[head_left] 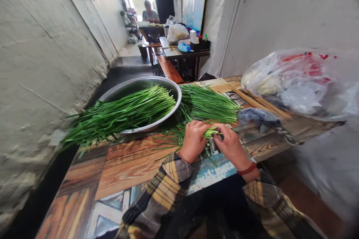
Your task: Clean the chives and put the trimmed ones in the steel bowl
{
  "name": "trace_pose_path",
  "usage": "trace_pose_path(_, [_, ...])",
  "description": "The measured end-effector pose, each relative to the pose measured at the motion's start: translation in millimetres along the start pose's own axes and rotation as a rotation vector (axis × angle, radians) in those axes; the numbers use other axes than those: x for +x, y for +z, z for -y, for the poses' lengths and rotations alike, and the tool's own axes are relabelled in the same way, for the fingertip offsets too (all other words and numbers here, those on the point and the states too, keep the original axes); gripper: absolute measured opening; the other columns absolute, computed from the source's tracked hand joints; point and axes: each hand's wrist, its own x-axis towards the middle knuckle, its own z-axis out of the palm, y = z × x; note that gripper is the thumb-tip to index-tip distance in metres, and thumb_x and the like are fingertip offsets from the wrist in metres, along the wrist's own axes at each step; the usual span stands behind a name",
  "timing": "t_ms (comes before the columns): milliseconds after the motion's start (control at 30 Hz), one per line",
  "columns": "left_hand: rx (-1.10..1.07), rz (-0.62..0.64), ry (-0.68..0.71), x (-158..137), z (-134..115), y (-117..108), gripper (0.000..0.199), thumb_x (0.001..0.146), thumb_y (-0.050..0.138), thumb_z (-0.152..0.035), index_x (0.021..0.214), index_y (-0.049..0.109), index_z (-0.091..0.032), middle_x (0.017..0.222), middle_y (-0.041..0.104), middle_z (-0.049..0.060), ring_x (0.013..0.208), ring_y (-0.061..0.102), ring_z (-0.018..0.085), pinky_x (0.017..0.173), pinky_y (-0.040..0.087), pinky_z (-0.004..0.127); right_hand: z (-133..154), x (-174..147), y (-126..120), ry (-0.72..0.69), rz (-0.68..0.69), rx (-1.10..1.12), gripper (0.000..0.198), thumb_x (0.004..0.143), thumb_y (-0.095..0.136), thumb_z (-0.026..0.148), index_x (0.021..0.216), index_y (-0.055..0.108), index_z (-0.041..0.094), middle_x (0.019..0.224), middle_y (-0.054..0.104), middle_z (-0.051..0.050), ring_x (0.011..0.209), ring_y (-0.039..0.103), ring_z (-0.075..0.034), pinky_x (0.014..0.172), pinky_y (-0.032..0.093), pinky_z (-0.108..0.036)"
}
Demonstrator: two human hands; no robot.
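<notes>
My left hand (193, 140) is closed round a small bunch of garlic chives (210, 132), whose pale stem ends stick out toward the right. At those ends, the thumb and fingers of my right hand (228, 142) pinch the stems. The leafy part of the bunch trails left from under my left hand. Just beyond my hands lies a larger pile of garlic chives (211, 102) on the table. To the left, a metal basin (151, 129) holds a thick heap of chives (134, 108), with leaves hanging over its rim.
The wood-patterned table (123, 168) carries a crumpled grey cloth (259, 116), wooden chopsticks (259, 102) and a clear plastic bag (297, 78) on the right. Farther off stands another table (179, 53) with bags and bottles. A person (150, 15) sits at the back.
</notes>
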Motion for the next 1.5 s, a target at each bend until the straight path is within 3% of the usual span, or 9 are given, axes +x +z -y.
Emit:
trace_pose_path(200, [-0.061,0.022,0.02,2.4,3.4,6.2,0.022,0.08,0.044,-0.007,0.085,0.063,-0.018,0.086,0.062,0.006,0.084,0.05,0.02,0.077,0.04,0.033,-9.0,4.4,-4.5,-0.038,0.001,-0.042,0.025,0.085,0.047,0.016,0.109,0.052,0.02,0.096,0.064,-0.008,0.09,0.061,-0.022,0.082,0.048,-0.037])
trace_pose_path(400, [-0.214,-0.033,-0.069,4.8,15.6,12.3,0.019,0.078,0.044,-0.006,0.077,0.058,-0.018,0.078,0.059,0.003,0.079,0.052,0.016,0.073,0.041,0.027,-44.6,5.6,-22.0,0.122,-0.079,-0.072,0.014,0.088,0.046,0.022,0.09,0.06,0.02,0.085,0.063,-0.007,0.081,0.06,-0.022,0.076,0.049,-0.038])
trace_pose_path(500, [-0.27,-0.064,-0.073,5.8,17.0,12.5,0.018,0.083,0.045,-0.01,0.07,0.055,-0.017,0.072,0.056,0.001,0.073,0.051,0.014,0.067,0.039,0.025,-51.8,3.5,-31.4,0.104,-0.037,-0.087,0.018,0.09,0.047,0.027,0.09,0.064,0.022,0.091,0.065,-0.007,0.089,0.06,-0.023,0.083,0.048,-0.041])
trace_pose_path(700, [-0.261,-0.034,-0.064,5.5,12.3,8.2,0.018,0.084,0.046,-0.01,0.076,0.061,-0.017,0.073,0.056,0.002,0.074,0.051,0.015,0.067,0.039,0.025,-20.6,12.4,-35.7,0.033,-0.004,-0.015,0.025,0.09,0.053,0.035,0.112,0.064,0.029,0.11,0.063,-0.005,0.104,0.057,-0.025,0.092,0.044,-0.044])
trace_pose_path(867, [-0.24,-0.033,-0.074,5.1,10.3,6.9,0.019,0.079,0.047,-0.005,0.075,0.061,-0.017,0.074,0.056,0.002,0.077,0.051,0.015,0.069,0.039,0.025,-4.0,19.6,-28.7,0.009,0.092,-0.069,0.014,0.087,0.059,0.034,0.089,0.07,0.027,0.091,0.067,-0.005,0.092,0.057,-0.023,0.086,0.042,-0.041])
trace_pose_path(1000, [-0.265,-0.086,-0.104,4.4,10.2,9.3,0.015,0.082,0.05,-0.01,0.072,0.058,-0.017,0.074,0.053,0.001,0.075,0.05,0.014,0.068,0.038,0.025,-6.2,14.2,-10.6,0.175,-0.041,0.231,0.015,0.085,0.062,0.035,0.081,0.07,0.023,0.084,0.067,-0.004,0.083,0.06,-0.019,0.079,0.046,-0.035])
trace_pose_path(1233, [-0.249,-0.105,-0.102,3.5,6.5,8.1,0.015,0.083,0.049,-0.011,0.07,0.055,-0.017,0.075,0.053,0.002,0.076,0.049,0.015,0.068,0.038,0.025,-3.6,6.1,20.7,0.553,-0.176,0.819,0.021,0.075,0.069,0.038,0.085,0.07,0.02,0.087,0.069,-0.003,0.08,0.061,-0.017,0.072,0.049,-0.03])
trace_pose_path(1400, [-0.182,-0.099,-0.092,2.0,2.0,4.5,0.017,0.08,0.049,-0.007,0.068,0.053,-0.018,0.075,0.052,0.002,0.077,0.049,0.016,0.068,0.036,0.026,-1.9,10.4,31.9,0.693,-0.218,1.002,0.022,0.074,0.068,0.039,0.083,0.066,0.019,0.078,0.065,-0.002,0.06,0.053,-0.012,0.053,0.043,-0.025])
trace_pose_path(1500, [-0.165,-0.098,-0.087,1.3,4.5,5.1,0.017,0.079,0.048,-0.006,0.07,0.054,-0.018,0.076,0.053,0.002,0.078,0.049,0.016,0.069,0.036,0.027,-8.7,14.3,29.7,0.744,-0.309,0.965,0.022,0.077,0.063,0.041,0.079,0.061,0.02,0.07,0.06,-0.001,0.055,0.049,-0.011,0.049,0.04,-0.024])
